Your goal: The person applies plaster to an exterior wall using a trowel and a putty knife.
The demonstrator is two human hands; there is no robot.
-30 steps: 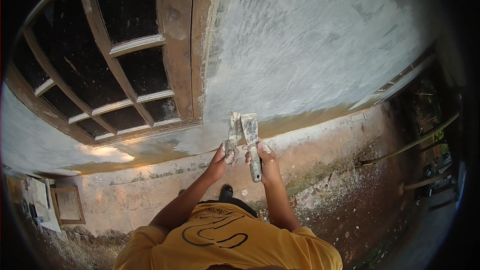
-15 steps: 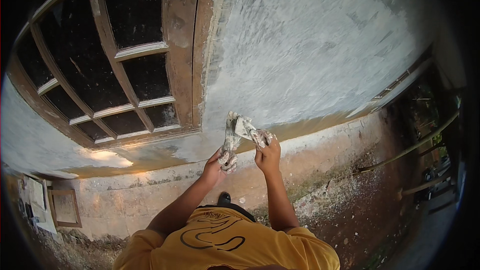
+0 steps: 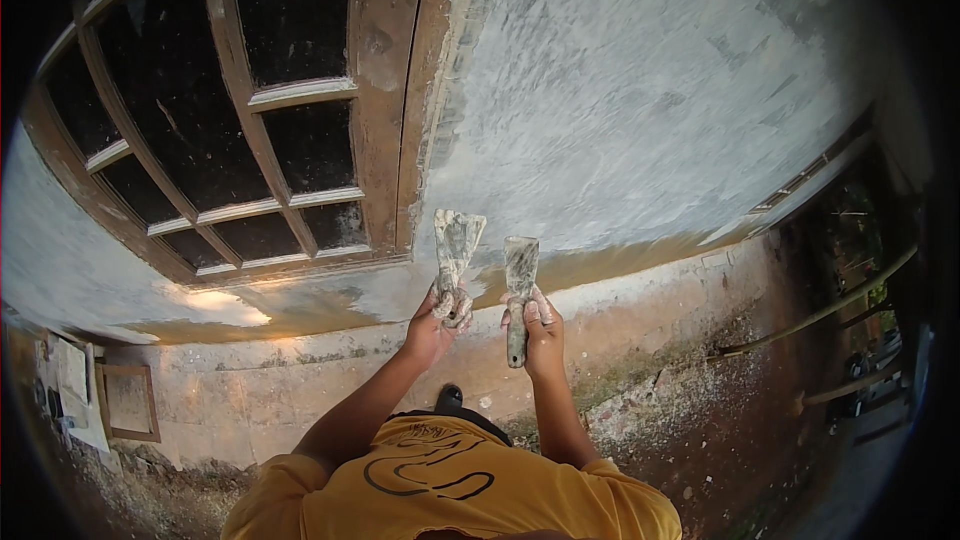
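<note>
My left hand [image 3: 437, 320] grips a putty knife [image 3: 456, 246] smeared with grey filler, its wide blade pointing up at the wall. My right hand [image 3: 538, 325] holds a second, narrower putty knife [image 3: 519, 280] upright, its handle hanging below the fingers. The two blades stand side by side, a little apart, in front of the grey skimmed wall [image 3: 640, 110], just right of the window's lower corner. My yellow shirt [image 3: 450, 485] fills the bottom of the view.
A brown wooden window frame [image 3: 385, 90] with dark panes takes up the upper left. Below runs a plastered plinth [image 3: 300, 380] and rubble-strewn ground [image 3: 700, 420]. A small framed panel [image 3: 128, 402] leans at the lower left. Long poles [image 3: 820, 315] lie at the right.
The two knives were crossed together, blade on blade; now they are separated and both held upright. My hands stayed at about the same spot before the wall.
</note>
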